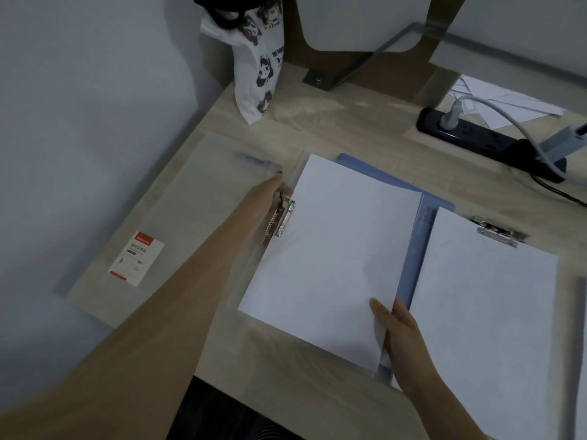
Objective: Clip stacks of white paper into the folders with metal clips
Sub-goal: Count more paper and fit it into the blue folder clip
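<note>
Wooden desk (333,128). Clear folder (197,217) lies open at left. White paper stack (333,249) at its right edge, overlapping blue folder (416,249). Right hand (409,338) pinches stack's near corner, thumb on top. Left hand (270,195) at metal clip (286,219) on stack's left edge; blurred, grip unclear.

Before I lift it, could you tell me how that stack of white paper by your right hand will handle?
Probably floppy: the stack of white paper curves up where the right hand pinches its corner. Loose sheets may slide apart, as only one edge meets the metal clip.
</note>
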`<act>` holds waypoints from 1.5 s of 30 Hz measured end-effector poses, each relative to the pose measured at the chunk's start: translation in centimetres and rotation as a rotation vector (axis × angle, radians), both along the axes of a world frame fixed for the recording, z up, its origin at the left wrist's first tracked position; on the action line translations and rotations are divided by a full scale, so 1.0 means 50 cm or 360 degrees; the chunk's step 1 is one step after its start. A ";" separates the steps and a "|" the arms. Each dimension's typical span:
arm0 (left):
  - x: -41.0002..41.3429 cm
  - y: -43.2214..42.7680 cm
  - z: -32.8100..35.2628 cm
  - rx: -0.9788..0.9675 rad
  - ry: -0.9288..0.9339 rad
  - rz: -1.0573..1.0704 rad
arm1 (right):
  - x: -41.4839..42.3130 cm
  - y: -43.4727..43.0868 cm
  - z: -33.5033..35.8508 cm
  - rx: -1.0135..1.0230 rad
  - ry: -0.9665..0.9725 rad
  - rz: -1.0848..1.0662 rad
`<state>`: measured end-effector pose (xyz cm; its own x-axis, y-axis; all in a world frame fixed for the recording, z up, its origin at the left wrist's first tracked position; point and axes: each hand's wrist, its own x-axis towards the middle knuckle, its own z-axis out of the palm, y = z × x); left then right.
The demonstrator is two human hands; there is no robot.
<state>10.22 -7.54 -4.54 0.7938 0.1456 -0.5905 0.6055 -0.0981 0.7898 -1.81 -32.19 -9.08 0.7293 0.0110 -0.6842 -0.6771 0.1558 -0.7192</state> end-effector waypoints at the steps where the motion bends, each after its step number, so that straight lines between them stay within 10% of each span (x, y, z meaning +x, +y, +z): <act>1: -0.013 0.006 0.000 -0.0002 -0.0014 0.0006 | 0.000 0.000 0.000 -0.0001 -0.0002 0.0006; 24: -0.081 0.091 0.017 0.0119 0.0597 -0.0473 | -0.003 -0.001 0.000 -0.0098 -0.0013 -0.0006; 45: -0.114 0.051 -0.040 0.0245 0.0131 -0.0265 | -0.002 0.001 0.002 -0.0178 0.0015 -0.0001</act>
<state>4.51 -4.99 -6.55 0.7645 0.1098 -0.6352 0.6326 -0.3173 0.7065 -1.93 -32.13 -8.98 0.7229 -0.0660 -0.6878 -0.6837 0.0756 -0.7258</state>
